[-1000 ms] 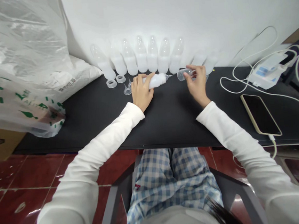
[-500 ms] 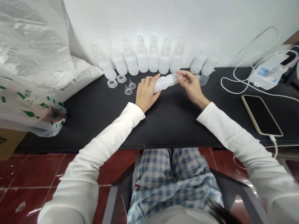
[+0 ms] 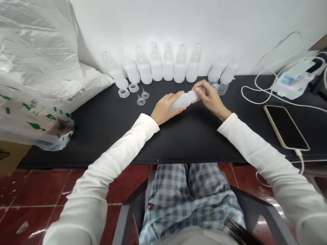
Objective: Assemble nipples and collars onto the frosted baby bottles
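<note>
My left hand (image 3: 166, 109) is wrapped round the body of a small translucent baby bottle (image 3: 181, 100), which lies tilted in the air over the black table. At the bottle's neck, my right hand (image 3: 210, 98) has its fingers closed on the pale collar (image 3: 192, 96); the tip beyond is hidden by those fingers. Left of the hands lie two clear teats (image 3: 141, 101) and two ring collars (image 3: 123, 93). Clear caps (image 3: 222, 88) sit just behind my right hand.
Along the wall stands a row of several capped bottles (image 3: 157, 71), with two uncapped-looking bottles (image 3: 228, 73) to their right. Plastic bags (image 3: 37, 118) crowd the left side. A phone (image 3: 286, 127), white cables and a power strip (image 3: 291, 80) occupy the right.
The bottle and both hands have shifted slightly right and the bottle tilts more. A collar now shows at the neck, where the clear teat was visible before.
</note>
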`<control>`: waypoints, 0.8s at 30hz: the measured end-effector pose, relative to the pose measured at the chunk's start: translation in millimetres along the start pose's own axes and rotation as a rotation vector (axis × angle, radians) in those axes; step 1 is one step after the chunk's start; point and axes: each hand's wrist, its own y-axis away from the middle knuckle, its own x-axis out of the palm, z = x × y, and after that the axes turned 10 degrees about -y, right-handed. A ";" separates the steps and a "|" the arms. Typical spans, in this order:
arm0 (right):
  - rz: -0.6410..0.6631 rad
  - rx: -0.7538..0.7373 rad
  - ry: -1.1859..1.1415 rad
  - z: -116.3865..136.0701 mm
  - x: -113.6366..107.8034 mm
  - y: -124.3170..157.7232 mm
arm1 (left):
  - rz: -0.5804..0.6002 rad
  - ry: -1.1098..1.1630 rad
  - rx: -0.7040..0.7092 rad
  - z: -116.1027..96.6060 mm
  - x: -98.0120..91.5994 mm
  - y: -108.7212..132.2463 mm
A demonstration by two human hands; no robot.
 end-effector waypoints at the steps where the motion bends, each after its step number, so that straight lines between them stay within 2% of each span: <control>1: 0.001 -0.010 0.062 1.0 1.4 0.9 | -0.008 -0.018 0.027 -0.8 1.2 0.7; 6: 0.001 0.086 0.203 9.4 7.3 2.0 | -0.079 -0.167 0.206 0.9 0.9 2.9; 11: 0.072 0.502 0.211 15.2 8.8 1.7 | -0.052 -0.312 0.269 3.0 -7.6 -0.1; 13: 0.107 0.555 0.147 16.2 7.8 3.0 | -0.036 -0.309 0.247 2.7 -10.0 -2.0; 15: 0.113 0.486 0.023 17.4 5.6 4.4 | -0.033 -0.258 0.184 1.0 -11.0 -3.3; 17: 0.083 0.310 -0.039 18.9 2.5 5.1 | -0.039 -0.130 0.058 -2.1 -10.8 -3.7; 20: 0.040 0.025 0.073 20.4 -1.4 5.4 | -0.008 0.169 -0.105 -7.7 -9.4 -2.7; 22: 0.015 -0.042 0.172 20.0 -1.0 6.1 | 0.018 0.277 -0.117 -10.1 -7.9 -1.4; 24: -0.025 -0.010 0.232 18.4 2.2 7.6 | 0.018 0.218 -0.090 -10.9 -6.3 0.1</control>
